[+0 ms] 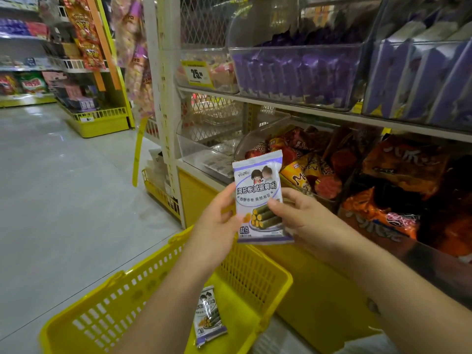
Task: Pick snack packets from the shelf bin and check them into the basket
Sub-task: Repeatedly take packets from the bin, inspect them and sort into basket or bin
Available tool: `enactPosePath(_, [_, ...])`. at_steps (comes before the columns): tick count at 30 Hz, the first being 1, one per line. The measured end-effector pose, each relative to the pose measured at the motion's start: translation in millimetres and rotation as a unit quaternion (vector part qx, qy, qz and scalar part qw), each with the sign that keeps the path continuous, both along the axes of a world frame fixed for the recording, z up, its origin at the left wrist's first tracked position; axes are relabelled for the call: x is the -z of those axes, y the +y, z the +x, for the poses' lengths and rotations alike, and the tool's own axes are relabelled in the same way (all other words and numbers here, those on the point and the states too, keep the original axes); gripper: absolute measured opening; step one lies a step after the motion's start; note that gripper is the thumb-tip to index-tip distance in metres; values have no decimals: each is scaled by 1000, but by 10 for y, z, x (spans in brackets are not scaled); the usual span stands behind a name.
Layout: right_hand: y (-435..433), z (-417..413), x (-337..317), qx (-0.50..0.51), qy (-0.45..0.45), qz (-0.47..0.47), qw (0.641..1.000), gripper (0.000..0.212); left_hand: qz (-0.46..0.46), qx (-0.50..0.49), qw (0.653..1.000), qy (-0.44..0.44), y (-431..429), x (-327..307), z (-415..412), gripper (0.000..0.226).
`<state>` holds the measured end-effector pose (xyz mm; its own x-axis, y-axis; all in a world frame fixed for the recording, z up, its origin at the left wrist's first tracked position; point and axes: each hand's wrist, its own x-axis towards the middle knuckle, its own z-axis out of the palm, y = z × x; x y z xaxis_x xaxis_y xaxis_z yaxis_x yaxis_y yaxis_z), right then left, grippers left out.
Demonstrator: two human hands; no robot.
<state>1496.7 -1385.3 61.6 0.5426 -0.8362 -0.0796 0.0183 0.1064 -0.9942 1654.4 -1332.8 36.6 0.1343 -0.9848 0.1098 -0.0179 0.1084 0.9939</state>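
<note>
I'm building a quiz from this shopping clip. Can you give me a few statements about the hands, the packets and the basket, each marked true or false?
1. The left hand and the right hand both hold the seaweed roll packet. True.
2. The yellow basket holds nothing. False: one matching packet lies in it.
3. The held packet stands upright with its printed front toward the camera. True.
4. The clear upper bin is filled with orange packets. False: it holds purple packets.
</note>
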Motion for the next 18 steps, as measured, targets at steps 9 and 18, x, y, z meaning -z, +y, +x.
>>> enactPosePath(9, [52, 83, 74, -20, 73, -150, 986, 32, 9, 56, 984, 169, -43, 82, -122, 66])
enactPosePath(18, [-95, 12, 24, 97, -50, -55, 992, 25, -12, 157, 975, 160, -35, 79, -116, 51])
